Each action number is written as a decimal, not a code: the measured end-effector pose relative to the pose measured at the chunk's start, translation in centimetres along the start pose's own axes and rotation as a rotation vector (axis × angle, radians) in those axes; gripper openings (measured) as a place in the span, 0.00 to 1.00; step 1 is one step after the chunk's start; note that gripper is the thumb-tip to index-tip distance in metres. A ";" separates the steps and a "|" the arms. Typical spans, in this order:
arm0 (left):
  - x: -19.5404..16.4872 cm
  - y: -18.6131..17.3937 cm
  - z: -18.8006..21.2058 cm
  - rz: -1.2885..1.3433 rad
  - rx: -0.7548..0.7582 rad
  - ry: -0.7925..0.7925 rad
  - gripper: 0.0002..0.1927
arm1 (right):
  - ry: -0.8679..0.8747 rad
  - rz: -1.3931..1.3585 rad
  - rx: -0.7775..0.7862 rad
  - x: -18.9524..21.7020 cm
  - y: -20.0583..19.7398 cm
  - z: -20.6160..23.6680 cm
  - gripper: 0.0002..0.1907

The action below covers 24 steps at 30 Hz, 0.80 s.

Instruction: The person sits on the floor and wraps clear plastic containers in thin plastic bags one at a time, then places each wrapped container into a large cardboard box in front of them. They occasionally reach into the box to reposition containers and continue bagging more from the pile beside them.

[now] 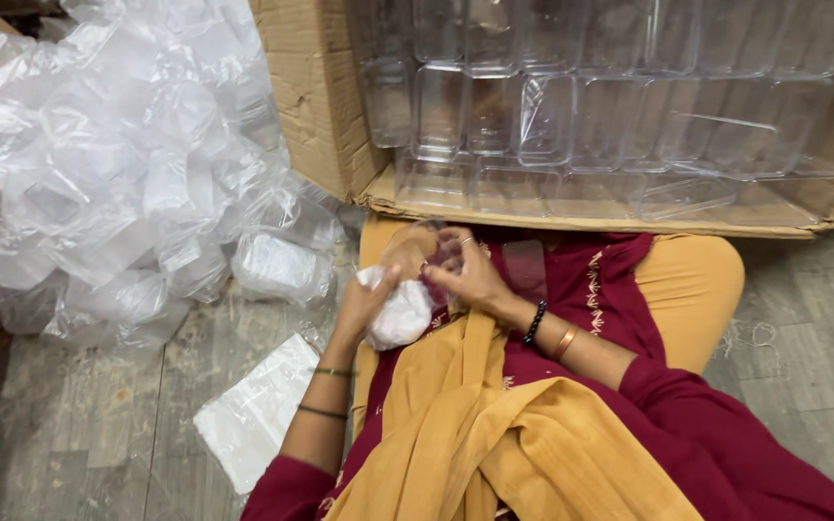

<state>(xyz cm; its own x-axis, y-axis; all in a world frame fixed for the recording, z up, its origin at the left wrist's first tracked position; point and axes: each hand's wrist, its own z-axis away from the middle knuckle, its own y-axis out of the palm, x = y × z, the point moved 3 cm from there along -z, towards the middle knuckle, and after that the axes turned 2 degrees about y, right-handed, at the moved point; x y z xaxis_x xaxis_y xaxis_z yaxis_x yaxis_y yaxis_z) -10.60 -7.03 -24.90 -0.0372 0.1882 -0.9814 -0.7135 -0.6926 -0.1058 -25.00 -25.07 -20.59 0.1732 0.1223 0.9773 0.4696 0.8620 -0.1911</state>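
My left hand grips a small white wad of cloth or tissue over my lap. My right hand holds a clear plastic container and also touches the white wad. Both hands meet close together above my mustard trousers and maroon dress. A second clear plastic piece rests on my lap just right of my right hand. The container is see-through, so its outline is hard to make out.
A cardboard box on its side holds rows of clear plastic containers ahead of me. A heap of crumpled clear plastic bags lies at the left. A flat white packet lies on the wooden floor by my left arm.
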 end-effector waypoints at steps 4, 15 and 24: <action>-3.5 3.4 -1.3 0.231 0.032 0.041 0.16 | -0.016 -0.387 0.009 2.4 -2.1 0.5 0.37; -15.1 6.7 0.6 0.455 0.171 0.375 0.57 | -0.285 -0.465 0.071 10.7 -6.5 4.8 0.35; -15.1 6.7 2.2 0.455 0.249 0.313 0.57 | -0.259 -0.434 0.067 9.8 -6.2 5.7 0.37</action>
<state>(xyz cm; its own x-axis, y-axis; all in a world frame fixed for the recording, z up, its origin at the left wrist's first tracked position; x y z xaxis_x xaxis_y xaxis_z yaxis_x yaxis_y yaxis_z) -16.32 -12.98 -10.45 -0.1968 -0.3288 -0.9237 -0.8181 -0.4641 0.3395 -31.13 -26.40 -9.33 -0.2498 -0.1438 0.9576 0.3930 0.8888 0.2359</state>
